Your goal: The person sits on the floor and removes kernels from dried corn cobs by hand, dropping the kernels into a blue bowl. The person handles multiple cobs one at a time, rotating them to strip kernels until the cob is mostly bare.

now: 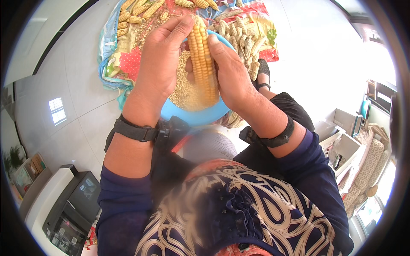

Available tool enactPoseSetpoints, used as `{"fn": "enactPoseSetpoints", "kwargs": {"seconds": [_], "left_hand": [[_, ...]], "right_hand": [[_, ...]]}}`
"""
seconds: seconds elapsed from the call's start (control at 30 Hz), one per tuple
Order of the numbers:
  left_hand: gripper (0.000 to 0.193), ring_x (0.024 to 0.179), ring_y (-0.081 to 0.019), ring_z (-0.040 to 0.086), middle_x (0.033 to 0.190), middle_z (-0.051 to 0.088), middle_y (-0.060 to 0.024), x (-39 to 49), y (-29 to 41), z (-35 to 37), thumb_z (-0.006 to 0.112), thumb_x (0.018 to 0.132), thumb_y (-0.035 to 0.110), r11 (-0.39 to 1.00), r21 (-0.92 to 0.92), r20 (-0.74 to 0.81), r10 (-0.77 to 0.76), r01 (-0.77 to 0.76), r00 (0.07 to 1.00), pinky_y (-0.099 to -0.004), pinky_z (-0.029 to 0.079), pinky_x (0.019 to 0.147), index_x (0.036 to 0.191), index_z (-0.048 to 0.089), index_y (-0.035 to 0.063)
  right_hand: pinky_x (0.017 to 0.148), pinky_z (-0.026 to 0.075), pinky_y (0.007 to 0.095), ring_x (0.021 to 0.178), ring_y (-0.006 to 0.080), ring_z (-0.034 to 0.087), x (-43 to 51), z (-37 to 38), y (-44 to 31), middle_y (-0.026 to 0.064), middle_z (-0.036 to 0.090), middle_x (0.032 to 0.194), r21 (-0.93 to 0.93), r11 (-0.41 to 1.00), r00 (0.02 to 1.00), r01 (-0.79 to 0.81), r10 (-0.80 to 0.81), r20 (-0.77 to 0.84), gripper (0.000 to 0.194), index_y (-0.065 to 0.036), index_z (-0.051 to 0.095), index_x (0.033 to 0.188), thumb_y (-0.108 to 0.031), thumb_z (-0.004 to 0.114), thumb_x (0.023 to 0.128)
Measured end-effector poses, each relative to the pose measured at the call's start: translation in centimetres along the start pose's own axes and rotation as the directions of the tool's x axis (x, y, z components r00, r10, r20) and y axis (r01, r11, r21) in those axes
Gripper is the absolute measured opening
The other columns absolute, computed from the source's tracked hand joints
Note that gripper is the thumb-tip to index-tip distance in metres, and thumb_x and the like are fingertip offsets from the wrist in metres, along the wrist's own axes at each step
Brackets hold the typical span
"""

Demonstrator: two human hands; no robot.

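An ear of dried yellow corn is held upright in front of me, most of its visible kernels still in rows. My left hand grips its upper end, thumb near the tip. On the other side my right hand wraps the ear with its thumb along the edge. Below both hands lies a blue plastic basin, holding loose corn kernels. The lower end of the ear looks blurred. Fingers behind the ear are partly hidden.
A colourful patterned cloth lies on the tiled floor under the basin. Unshelled ears sit at its far left, and bare cobs are piled at the right near my shoe. A cabinet stands lower left; a sofa is at right.
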State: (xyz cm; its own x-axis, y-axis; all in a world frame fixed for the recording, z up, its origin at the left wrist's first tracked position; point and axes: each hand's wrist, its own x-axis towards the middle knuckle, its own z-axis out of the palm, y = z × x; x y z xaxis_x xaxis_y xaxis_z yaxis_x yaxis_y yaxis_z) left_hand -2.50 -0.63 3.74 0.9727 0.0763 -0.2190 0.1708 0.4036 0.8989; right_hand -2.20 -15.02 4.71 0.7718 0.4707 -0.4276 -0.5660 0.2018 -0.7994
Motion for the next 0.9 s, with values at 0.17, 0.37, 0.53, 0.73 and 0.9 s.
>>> {"fn": "enactPoseSetpoints", "kwargs": {"seconds": [0.17,0.37,0.53,0.73,0.9], "left_hand": [[0.031,0.084,-0.0084,0.057,0.098,0.065,-0.0031,-0.6,0.1,0.8,0.058,0.097,0.028,0.994,0.085,-0.020,-0.066,0.068,0.998,-0.0245,0.047,0.070,0.115,0.064,0.0031],[0.034,0.071,-0.0048,0.048,0.085,0.054,0.0046,-1.4,0.1,1.8,0.057,0.098,0.032,0.985,0.117,0.028,-0.129,0.125,0.991,-0.0213,0.040,0.062,0.121,0.058,0.0069],[0.031,0.069,-0.0025,0.044,0.082,0.051,0.0075,-1.4,0.0,2.0,0.056,0.099,0.035,0.986,0.069,0.079,-0.158,0.153,0.984,-0.0195,0.037,0.061,0.118,0.057,0.0112],[0.035,0.069,-0.0021,0.043,0.084,0.052,0.0073,-1.5,-0.1,2.1,0.058,0.098,0.035,0.987,0.064,0.069,-0.150,0.146,0.986,-0.0191,0.037,0.062,0.121,0.057,0.0094],[0.042,0.080,-0.0019,0.048,0.097,0.059,0.0040,-1.6,0.0,2.0,0.060,0.097,0.030,0.985,0.122,0.065,-0.133,0.125,0.989,-0.0191,0.040,0.068,0.130,0.054,0.0039]], "right_hand": [[0.070,0.048,0.0266,0.073,0.0130,0.058,0.2,0.0,-0.3,0.0064,0.060,0.086,-0.127,0.982,0.990,0.137,-0.140,-0.016,0.036,-0.004,0.055,0.106,-0.035,0.037,0.105],[0.068,0.047,0.0259,0.073,0.0122,0.057,1.0,-0.4,-0.4,0.0057,0.059,0.085,-0.082,0.988,0.986,0.134,-0.142,-0.088,0.036,-0.004,0.056,0.104,-0.034,0.036,0.105],[0.066,0.047,0.0265,0.070,0.0129,0.056,1.0,-0.3,-0.6,0.0060,0.059,0.077,0.021,0.995,0.992,0.097,-0.095,-0.080,0.039,-0.003,0.057,0.105,-0.034,0.034,0.105],[0.060,0.048,0.0278,0.065,0.0146,0.059,1.0,-0.2,-0.9,0.0067,0.060,0.077,0.053,0.997,0.992,0.064,-0.058,-0.109,0.039,-0.003,0.056,0.098,-0.037,0.038,0.103],[0.076,0.049,0.0286,0.085,0.0140,0.059,1.4,-0.1,-0.9,0.0055,0.062,0.095,0.139,0.990,0.991,0.025,-0.006,-0.136,0.034,-0.004,0.057,0.110,-0.033,0.040,0.104]]}}
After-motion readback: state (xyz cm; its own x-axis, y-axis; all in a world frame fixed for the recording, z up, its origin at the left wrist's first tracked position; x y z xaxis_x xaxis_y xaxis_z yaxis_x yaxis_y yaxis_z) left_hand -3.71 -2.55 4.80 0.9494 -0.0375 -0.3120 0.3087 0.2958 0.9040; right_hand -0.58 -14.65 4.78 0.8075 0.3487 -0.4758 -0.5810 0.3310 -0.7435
